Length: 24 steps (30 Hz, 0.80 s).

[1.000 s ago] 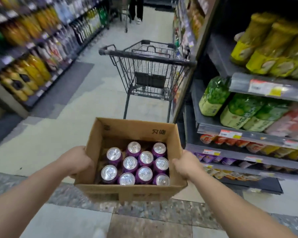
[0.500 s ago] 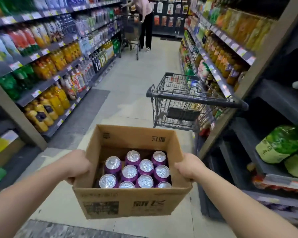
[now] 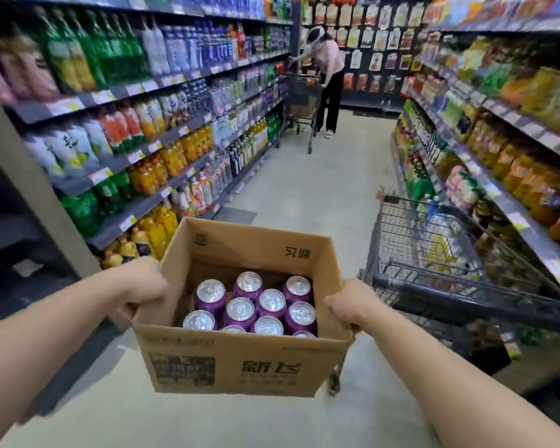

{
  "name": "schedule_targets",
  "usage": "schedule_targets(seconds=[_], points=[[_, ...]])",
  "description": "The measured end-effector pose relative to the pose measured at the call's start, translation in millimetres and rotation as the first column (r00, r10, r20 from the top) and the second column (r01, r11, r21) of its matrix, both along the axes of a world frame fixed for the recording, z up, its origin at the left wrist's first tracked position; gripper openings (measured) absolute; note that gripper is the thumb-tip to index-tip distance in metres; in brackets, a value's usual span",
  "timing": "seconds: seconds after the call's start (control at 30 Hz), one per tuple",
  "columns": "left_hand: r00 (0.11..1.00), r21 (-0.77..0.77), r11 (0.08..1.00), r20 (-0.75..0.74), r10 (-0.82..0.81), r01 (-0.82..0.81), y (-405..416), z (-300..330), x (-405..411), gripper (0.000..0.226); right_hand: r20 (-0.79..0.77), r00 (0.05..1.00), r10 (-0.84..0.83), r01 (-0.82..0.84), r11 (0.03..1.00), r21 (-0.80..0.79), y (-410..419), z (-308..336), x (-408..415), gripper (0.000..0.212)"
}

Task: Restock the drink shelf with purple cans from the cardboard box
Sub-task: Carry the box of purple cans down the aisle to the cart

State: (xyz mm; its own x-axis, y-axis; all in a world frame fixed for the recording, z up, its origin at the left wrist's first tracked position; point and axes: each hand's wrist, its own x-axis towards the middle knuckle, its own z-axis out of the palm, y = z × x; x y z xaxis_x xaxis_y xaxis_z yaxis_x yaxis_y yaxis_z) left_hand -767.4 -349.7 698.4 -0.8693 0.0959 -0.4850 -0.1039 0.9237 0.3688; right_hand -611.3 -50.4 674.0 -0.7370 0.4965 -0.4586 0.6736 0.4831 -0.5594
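An open cardboard box (image 3: pixel 240 367) hangs in front of me at waist height, held level. Several purple cans (image 3: pixel 251 305) with silver tops stand upright inside it, packed together. My left hand (image 3: pixel 139 286) grips the box's left wall near the top edge. My right hand (image 3: pixel 349 303) grips the right wall the same way. Drink shelves (image 3: pixel 511 202) with bottles run along my right side, and more drink shelves (image 3: pixel 136 156) line the left.
A dark wire shopping cart (image 3: pixel 450 266) stands just right of the box, against the right shelving. Farther down the aisle a person (image 3: pixel 328 82) bends over another cart (image 3: pixel 301 105). Pale floor runs down the middle of the aisle.
The view has swung up and left, from the right lower shelves to the length of the aisle. The box stays in both hands and has risen; the cart now sits to its right.
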Motion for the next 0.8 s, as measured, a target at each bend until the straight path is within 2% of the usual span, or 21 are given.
schedule_targets(seconds=[0.1, 0.2, 0.3, 0.4, 0.53, 0.63, 0.8], points=[[0.998, -0.008, 1.000, -0.061, -0.024, 0.023, 7.6, 17.2, -62.3, 0.028, -0.030, 1.000, 0.005, -0.005, 1.000, -0.011, 12.2, 16.0, -62.3, 0.007], [0.995, 0.003, 0.999, -0.088, -0.043, 0.043, 25.4, 34.5, -125.6, 0.013, -0.063, 0.998, -0.027, 0.025, 0.999, -0.029, 28.1, 26.0, -125.0, 0.005], [0.990, 0.018, 0.994, -0.095, -0.107, 0.109, 52.2, 42.6, -197.0, 0.019, -0.099, 0.990, -0.096, 0.095, 0.995, -0.015, 45.9, 26.8, -181.2, 0.013], [0.969, 0.016, 0.975, -0.115, -0.218, 0.221, 89.9, 51.8, -263.1, 0.022, -0.101, 0.982, -0.162, 0.164, 0.986, 0.015, 66.4, 30.3, -223.2, 0.009], [0.905, 0.018, 0.926, -0.222, -0.364, 0.377, 162.0, 68.7, -330.1, 0.012, -0.181, 0.942, -0.284, 0.293, 0.956, 0.027, 100.4, 37.7, -252.8, 0.009], [0.853, 0.042, 0.870, -0.228, -0.470, 0.491, 228.4, 78.9, -364.8, 0.011, -0.197, 0.907, -0.373, 0.397, 0.912, 0.102, 139.5, 47.9, -264.2, 0.012], [0.774, 0.110, 0.773, -0.221, -0.594, 0.624, 348.3, 93.4, -390.3, 0.023, -0.213, 0.828, -0.518, 0.553, 0.818, 0.161, 220.8, 70.6, -263.1, 0.015]])
